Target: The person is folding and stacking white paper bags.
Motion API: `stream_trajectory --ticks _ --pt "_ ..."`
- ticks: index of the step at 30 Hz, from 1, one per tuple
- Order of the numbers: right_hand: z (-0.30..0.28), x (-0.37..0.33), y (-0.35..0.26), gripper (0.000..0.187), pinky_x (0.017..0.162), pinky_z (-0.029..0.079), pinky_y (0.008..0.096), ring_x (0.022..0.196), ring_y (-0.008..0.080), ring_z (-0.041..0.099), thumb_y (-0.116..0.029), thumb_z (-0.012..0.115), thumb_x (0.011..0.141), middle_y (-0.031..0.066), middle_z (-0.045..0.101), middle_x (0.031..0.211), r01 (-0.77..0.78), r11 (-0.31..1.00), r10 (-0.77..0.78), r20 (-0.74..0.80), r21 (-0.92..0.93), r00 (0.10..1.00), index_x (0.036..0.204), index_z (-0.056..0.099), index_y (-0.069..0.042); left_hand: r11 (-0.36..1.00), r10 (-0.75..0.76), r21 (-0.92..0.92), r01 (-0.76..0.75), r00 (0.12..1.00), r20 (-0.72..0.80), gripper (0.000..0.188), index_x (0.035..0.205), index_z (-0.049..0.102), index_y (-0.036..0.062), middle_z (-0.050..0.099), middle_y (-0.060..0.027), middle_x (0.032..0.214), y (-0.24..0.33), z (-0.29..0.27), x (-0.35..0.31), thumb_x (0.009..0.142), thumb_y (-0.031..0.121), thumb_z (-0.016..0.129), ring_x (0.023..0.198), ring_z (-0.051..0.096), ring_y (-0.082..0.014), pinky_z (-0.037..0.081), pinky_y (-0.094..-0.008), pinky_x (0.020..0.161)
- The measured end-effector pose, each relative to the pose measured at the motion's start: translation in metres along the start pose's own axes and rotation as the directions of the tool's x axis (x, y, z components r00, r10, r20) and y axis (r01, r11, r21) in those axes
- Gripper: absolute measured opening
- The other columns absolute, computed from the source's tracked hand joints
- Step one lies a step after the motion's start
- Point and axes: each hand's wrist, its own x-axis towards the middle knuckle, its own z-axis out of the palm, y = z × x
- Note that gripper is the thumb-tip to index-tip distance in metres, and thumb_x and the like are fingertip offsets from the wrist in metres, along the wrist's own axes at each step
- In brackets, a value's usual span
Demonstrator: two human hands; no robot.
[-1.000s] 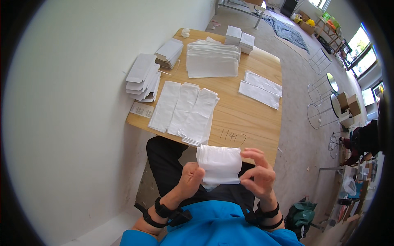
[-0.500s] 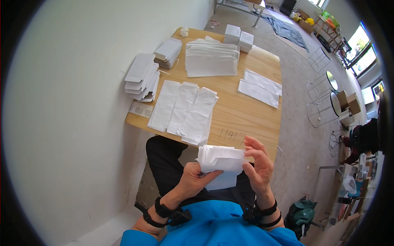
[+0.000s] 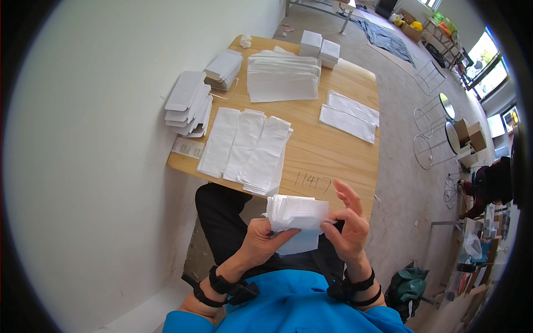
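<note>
My left hand (image 3: 260, 242) clamped the packet of folded white sheets (image 3: 301, 212) at lower center of the frame, thumb across its front. The packet lay between this hand and my right hand (image 3: 348, 230), touching both. Its long axis ran left to right; its right end pointed at the right thumb and forefinger, which pinched that edge, other fingers spread.

The sheets (image 3: 302, 213) are white, the wood-grained table (image 3: 316, 152) tan, the shirt (image 3: 283, 302) blue.

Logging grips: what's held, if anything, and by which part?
Folded white bundle, held at its left side by the left hand; the right hand is at its right edge, grip unclear.
</note>
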Motion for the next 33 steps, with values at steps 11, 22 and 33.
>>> stream_trajectory --ticks 11,22,33 --pt "-0.013 -0.007 -0.010 0.019 0.099 0.040 0.0452 0.118 0.0362 0.052 -0.014 0.073 0.069 0.0218 0.058 0.123 0.087 0.986 -0.111 0.170 0.142 0.979 0.085 0.069 -0.004 0.989 -0.095 -0.119 0.093 0.995 -0.008 0.020 0.105 0.069 -0.0014 0.071 -0.0057 0.089 -0.001 -0.006 -0.003 0.091 0.013 0.066 0.079 0.062 -0.0068 0.050 -0.0233 0.066" --pt "0.001 -0.003 -0.001 0.022 0.100 0.040 0.0434 0.119 0.0335 0.052 -0.009 0.074 0.072 0.0192 0.057 0.127 -0.098 0.992 0.096 0.023 0.077 0.995 0.092 0.066 -0.004 0.999 -0.010 -0.039 0.011 1.000 0.012 0.018 0.105 0.069 -0.0009 0.070 -0.0050 0.089 0.000 -0.002 -0.002 0.090 0.008 0.065 0.079 0.062 -0.0075 0.050 -0.0225 0.066" --pt "-0.010 -0.008 -0.011 0.019 0.099 0.042 0.0425 0.122 0.0337 0.048 -0.011 0.083 0.060 0.0122 0.060 0.124 0.065 0.995 -0.083 0.250 0.081 0.965 0.076 0.072 -0.011 0.991 -0.038 -0.126 0.039 0.999 0.010 0.048 0.103 0.064 -0.0076 0.067 -0.0048 0.084 -0.023 -0.017 -0.010 0.103 0.034 0.040 0.073 0.059 -0.0073 0.046 -0.0211 0.063"
